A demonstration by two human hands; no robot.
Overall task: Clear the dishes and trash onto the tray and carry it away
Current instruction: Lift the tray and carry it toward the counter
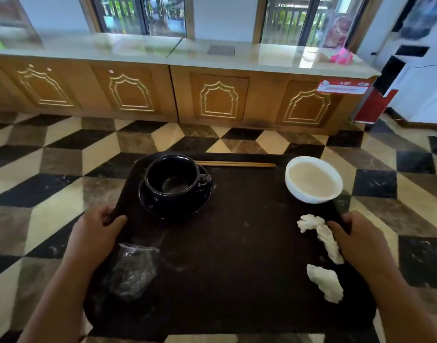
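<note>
Hands grip a dark tray from both sides, holding it up over a checkered floor. The left hand clamps the tray's left rim, thumb curled over the top edge and fingers hidden beneath. The right hand clamps the right rim the same way, thumb on top, lying against a tissue.

On the tray, far left, a black cup stands upright on a black saucer, its handle turned right. Chopsticks lie side by side along the far edge, running left to right, their left ends behind the cup. At the far right corner a white bowl holds a pale liquid and overhangs the right rim slightly. Three crumpled white tissues sit along the right side: one just below the bowl, a longer one touching the right thumb, and a third nearer the person. A crumpled clear wrapper lies at the near left, just beside the left wrist.

Beyond the tray, wooden cabinets with carved door panels run under a pale counter and windows.
</note>
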